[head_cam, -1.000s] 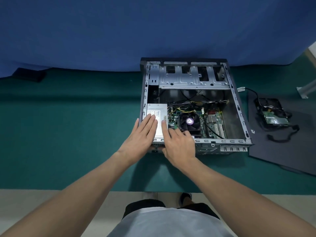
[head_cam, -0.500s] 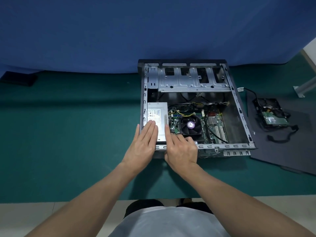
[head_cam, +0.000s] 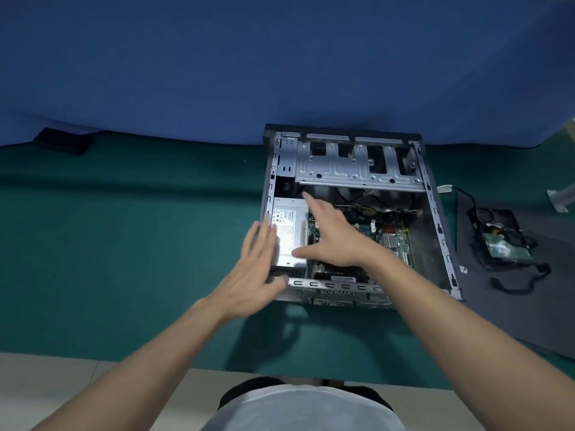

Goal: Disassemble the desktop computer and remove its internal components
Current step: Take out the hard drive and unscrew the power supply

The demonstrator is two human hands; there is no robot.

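An open desktop case (head_cam: 441,231) lies on its side on green felt. In its near-left corner sits a grey power supply (head_cam: 287,227) with a white label. To the right of it the motherboard (head_cam: 389,237) shows, with cables across it. An empty metal drive cage (head_cam: 357,164) spans the far end. My left hand (head_cam: 256,272) lies flat and open over the case's near-left corner, fingers on the power supply's left edge. My right hand (head_cam: 331,233) reaches across the inside with fingers spread, index finger pointing past the power supply's far right corner, covering the fan.
A removed hard drive (head_cam: 501,241) with black cables lies on a dark mat (head_cam: 529,306) right of the case. A dark flat object (head_cam: 63,141) rests at the far left by the blue backdrop. A metal leg (head_cam: 563,197) stands at the right edge.
Both hands were flat side by side on the near end of the power supply. The right hand has moved forward and right into the case, fingers spreading; the left slid slightly left.
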